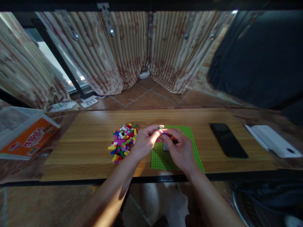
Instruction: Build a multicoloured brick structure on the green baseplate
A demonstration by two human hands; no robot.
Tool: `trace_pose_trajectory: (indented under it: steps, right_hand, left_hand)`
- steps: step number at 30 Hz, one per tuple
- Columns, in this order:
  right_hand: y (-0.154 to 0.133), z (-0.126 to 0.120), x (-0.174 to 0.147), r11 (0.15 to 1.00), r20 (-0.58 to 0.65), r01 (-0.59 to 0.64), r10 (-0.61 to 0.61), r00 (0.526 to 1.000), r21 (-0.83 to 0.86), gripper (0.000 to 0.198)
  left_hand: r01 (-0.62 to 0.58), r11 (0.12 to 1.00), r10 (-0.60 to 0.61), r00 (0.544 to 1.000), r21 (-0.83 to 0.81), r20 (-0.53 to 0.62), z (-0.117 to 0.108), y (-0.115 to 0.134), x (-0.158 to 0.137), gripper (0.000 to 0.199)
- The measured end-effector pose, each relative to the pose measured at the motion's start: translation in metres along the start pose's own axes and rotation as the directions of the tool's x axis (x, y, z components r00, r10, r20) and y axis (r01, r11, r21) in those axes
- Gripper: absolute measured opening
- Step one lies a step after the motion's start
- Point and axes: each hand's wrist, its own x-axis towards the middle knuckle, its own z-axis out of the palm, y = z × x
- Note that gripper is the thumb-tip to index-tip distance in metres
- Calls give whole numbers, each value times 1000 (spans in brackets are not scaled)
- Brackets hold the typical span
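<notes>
My left hand (pixel 147 138) is closed in a pinch on a small green toy brick (pixel 159 127), just above the far left part of a green studded baseplate (pixel 163 160). My right hand (pixel 178 146) hovers over the middle of that plate, its thumb and forefinger pinched near a small blue brick (pixel 164 133). Beneath the right hand, a partly hidden build with a pale blue and white piece (pixel 166 147) sits on the plate, with red and dark bits showing between the fingers. Left of my left hand lies a loose pile of colourful bricks (pixel 121 142).
A black phone (pixel 228 140) lies at the right of the wooden table (pixel 78 142), with a white box (pixel 272 140) beyond it. At the far left stands a clear plastic tub with an orange label (pixel 30 137). Striped curtains (pixel 127 47) hang behind.
</notes>
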Motion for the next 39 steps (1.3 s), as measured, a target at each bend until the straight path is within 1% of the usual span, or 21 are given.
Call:
trace_pose_trajectory:
  steps: [9, 14, 16, 20, 23, 26, 29, 32, 36, 39]
  right_hand:
    - [11, -8, -3, 999, -39, -50, 49, 998, -8, 15]
    - [21, -30, -5, 999, -85, -54, 53, 995, -5, 14]
    - [25, -41, -8, 998, -47, -63, 62, 997, -26, 14]
    - [32, -59, -13, 992, 104, -20, 33, 994, -124, 15]
    - [36, -65, -16, 991, 141, -4, 24, 990, -136, 15]
    - [40, -69, -17, 989, 163, -11, 35, 986, -147, 15]
    - [43, -72, -18, 983, 192, -22, 57, 980, -180, 16]
    - [43, -72, -19, 985, 195, -26, 60, 979, -171, 15]
    - [39, -62, -19, 990, 216, 18, 13, 976, -139, 10]
    - [36, -51, -18, 990, 224, 55, -25, 974, -127, 6]
  left_hand:
    - [20, 1000, -20, 999, -3, 42, 7, 0, -3, 22]
    - [59, 998, -59, 998, -15, 4, 4, -3, -2, 26]
    - [69, 998, -69, 997, -12, -21, 2, -5, 0, 25]
    - [81, 997, -82, 996, -10, -36, 0, -7, 3, 21]
    - [63, 998, -63, 998, 7, -20, 0, -7, 3, 20]
    - [59, 998, -59, 998, 28, -8, 1, -7, 2, 21]
    - [75, 997, -74, 997, 36, -25, 1, -10, 2, 21]
    - [78, 997, -78, 996, 20, -34, 0, -14, 4, 20]
    - [64, 997, -63, 998, 44, -9, 0, -18, 6, 20]
    - [67, 996, -68, 998, 63, 4, 2, -15, 5, 19]
